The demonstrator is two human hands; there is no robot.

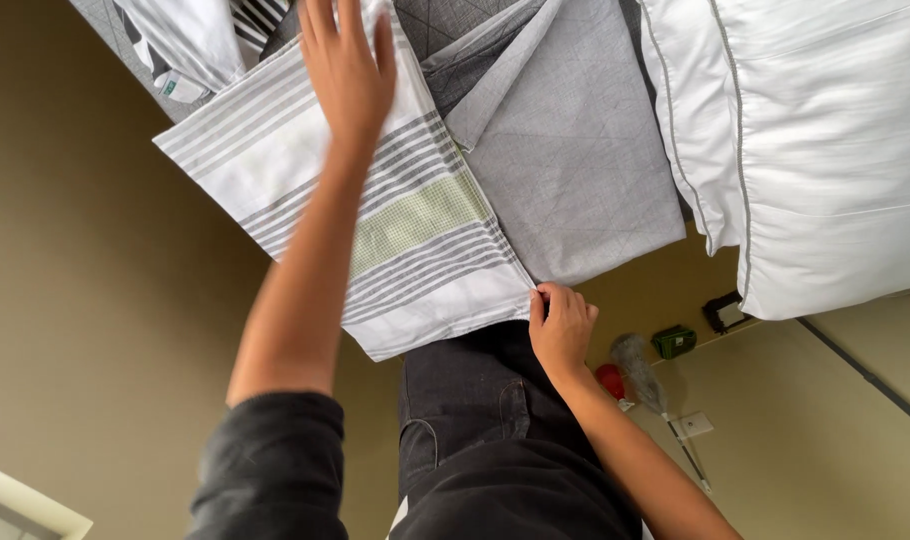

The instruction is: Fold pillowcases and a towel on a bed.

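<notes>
Right hand (pixel 560 325) pinches the striped cloth (pixel 375 200) corner in its fingers; left hand (pixel 347 65) lies flat, fingers spread, pressing it

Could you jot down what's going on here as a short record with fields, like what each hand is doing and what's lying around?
Left hand: flat on the striped cloth, fingers spread
Right hand: pinching the cloth's near corner
Striped cloth: white with grey stripes and a green band, folded flat
Beside it: grey sheet, partly folded over
Far right: white pillow with grey piping
Clothing: dark trousers, dark sleeve
</notes>
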